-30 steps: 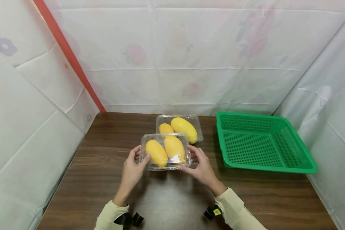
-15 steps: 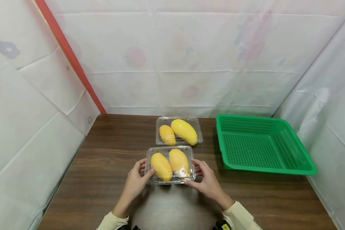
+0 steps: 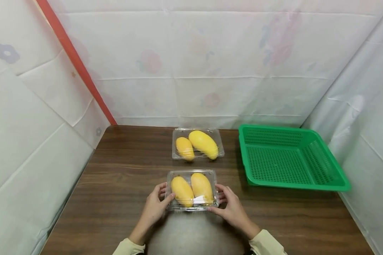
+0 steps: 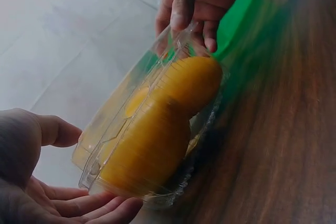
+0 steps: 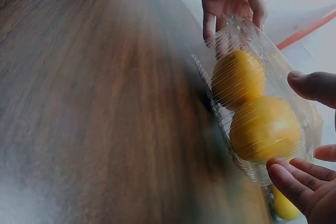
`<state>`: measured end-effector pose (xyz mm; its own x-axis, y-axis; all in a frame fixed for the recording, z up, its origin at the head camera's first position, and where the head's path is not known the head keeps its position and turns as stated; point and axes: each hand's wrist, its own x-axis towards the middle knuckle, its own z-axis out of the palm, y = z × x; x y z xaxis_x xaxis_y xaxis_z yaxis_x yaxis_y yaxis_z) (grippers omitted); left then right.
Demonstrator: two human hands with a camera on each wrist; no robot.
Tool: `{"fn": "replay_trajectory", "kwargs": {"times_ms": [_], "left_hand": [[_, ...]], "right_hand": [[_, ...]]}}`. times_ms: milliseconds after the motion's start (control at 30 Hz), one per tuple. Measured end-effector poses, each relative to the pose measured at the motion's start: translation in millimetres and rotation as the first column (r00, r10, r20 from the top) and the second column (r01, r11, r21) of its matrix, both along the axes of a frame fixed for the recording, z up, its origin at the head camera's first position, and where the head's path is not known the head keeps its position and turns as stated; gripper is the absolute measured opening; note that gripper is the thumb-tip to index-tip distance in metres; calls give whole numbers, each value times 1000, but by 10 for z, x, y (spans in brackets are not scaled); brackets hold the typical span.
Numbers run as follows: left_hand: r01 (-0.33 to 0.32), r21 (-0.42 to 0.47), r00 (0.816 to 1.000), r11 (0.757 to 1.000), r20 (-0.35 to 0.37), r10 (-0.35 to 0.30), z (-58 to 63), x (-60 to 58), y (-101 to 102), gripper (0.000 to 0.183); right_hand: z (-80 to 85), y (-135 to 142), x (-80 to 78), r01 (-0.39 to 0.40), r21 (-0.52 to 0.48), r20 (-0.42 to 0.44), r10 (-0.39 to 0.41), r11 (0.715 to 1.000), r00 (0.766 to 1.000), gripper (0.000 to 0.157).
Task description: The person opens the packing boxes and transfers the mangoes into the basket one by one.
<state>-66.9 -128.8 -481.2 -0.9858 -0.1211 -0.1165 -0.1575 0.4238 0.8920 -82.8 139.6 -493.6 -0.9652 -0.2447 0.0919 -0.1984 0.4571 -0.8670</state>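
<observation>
Both hands grip a clear plastic clamshell box (image 3: 191, 209) at its two short ends, near the middle of the table. Two yellow mangoes, one (image 3: 182, 191) on the left and one (image 3: 202, 188) on the right, lie side by side inside under the lid. My left hand (image 3: 155, 205) has its thumb over the near left corner, fingers around the left end. On the opposite end, my right hand (image 3: 233, 210) keeps its thumb at the near corner. In the left wrist view the box's ribbed wall (image 4: 94, 177) appears close over the wooden surface.
Behind, a second clear clamshell (image 3: 221, 150) with two mangoes (image 3: 203, 144) stands near the table's back edge. A green perforated basket (image 3: 298, 187) sits at the back right. White patterned sheets (image 3: 191, 95) enclose the brown wooden table (image 3: 115, 184) on the back and sides.
Both hands have brought the held clamshell back toward the person and slightly right. It overlapped the rear clamshell before and now lies apart from it. Rear clamshell and basket stay put.
</observation>
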Motion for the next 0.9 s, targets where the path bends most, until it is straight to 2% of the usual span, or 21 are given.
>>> {"fn": "replay_trajectory", "kwargs": {"times_ms": [200, 533, 667, 900], "left_hand": [[9, 32, 999, 999, -32, -8, -36, -49, 11, 50], [9, 59, 999, 998, -40, -7, -73, -140, 13, 50], [-9, 76, 999, 997, -33, 12, -83, -159, 9, 52], [-70, 123, 997, 990, 27, 67, -107, -97, 17, 55]], "right_hand": [[-91, -7, -40, 8, -7, -14, -9, 1000, 1000, 75], [-71, -19, -80, 31, -7, 36, -30, 1000, 999, 77], [-93, -19, -77, 42, 20, -6, -42, 999, 999, 75], [-109, -10, -51, 55, 103, -114, -43, 993, 993, 69]]}}
